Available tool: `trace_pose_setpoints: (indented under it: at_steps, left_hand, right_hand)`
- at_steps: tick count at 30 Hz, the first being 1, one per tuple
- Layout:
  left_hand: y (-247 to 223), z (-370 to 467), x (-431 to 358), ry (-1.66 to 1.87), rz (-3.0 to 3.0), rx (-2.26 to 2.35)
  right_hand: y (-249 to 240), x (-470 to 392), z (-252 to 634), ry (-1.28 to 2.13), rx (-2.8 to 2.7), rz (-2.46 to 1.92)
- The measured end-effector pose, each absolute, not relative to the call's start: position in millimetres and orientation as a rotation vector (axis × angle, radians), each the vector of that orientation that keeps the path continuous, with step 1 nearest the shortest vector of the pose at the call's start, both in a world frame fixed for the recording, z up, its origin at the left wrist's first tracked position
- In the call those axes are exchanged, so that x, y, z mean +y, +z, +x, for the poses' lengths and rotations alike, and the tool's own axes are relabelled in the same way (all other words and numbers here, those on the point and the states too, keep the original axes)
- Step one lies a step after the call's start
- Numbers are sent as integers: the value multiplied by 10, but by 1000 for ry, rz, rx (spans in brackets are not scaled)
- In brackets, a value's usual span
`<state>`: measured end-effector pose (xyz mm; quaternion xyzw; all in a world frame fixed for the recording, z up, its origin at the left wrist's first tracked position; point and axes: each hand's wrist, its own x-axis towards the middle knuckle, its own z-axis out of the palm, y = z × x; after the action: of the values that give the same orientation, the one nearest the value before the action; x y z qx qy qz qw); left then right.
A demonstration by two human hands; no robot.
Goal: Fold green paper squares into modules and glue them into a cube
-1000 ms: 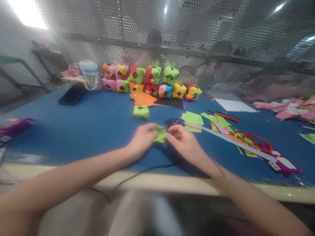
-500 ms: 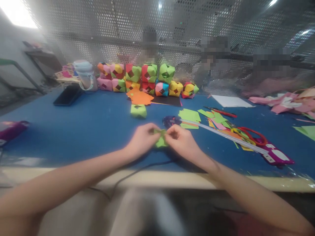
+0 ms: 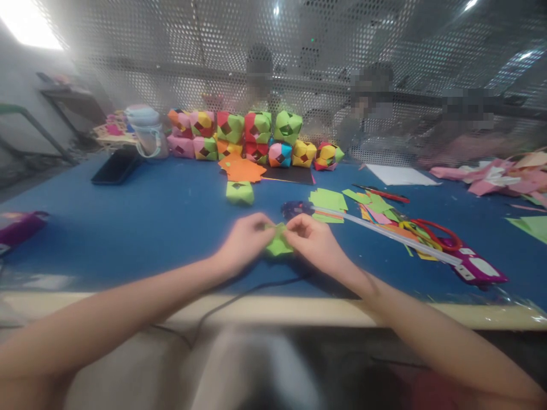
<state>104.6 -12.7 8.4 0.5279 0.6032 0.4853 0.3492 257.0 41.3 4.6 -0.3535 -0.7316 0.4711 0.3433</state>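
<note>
Between my two hands is a green folded paper piece (image 3: 279, 241), held low over the blue table. My left hand (image 3: 248, 239) pinches its left side, and my right hand (image 3: 314, 242) pinches its upper right side. Just beyond them sits a green paper cube (image 3: 240, 193). A stack of green paper squares (image 3: 328, 204) lies past my right hand, beside a dark blue object (image 3: 296, 209) with a long clear stick (image 3: 384, 232) reaching right. The creases of the held piece are blurred.
Colourful paper cubes (image 3: 257, 128) stand in two rows at the back, near a bottle (image 3: 147, 130) and a phone (image 3: 115, 166). Scissors (image 3: 440, 234), a purple device (image 3: 478, 267) and paper scraps lie right. A cable (image 3: 252, 290) crosses the table's front edge.
Both hands have shifted very slightly, and more of the green folded piece shows between them. The view has moved a little; the other objects stay in place.
</note>
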Motion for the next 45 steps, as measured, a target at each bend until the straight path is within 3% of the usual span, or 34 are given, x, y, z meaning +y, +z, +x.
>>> trace_pose_setpoints:
  at_steps: [13,24,35,45]
  left_hand:
    - [57,1028,-109,1247,1271,1422]
    - [83,1021,-116,1220,1151,1327]
    - [136,1034,-152,1171,1407,1454]
    - [155,1039,-149,1097,1476,1441]
  right_hand:
    - [19,410,2568,1239,-1861,-814]
    - [91,354,2648,704,-2168,-693]
    - [110,350,2616,1130,-2003,-850]
    - [131,324,2665,810,-2191,-809]
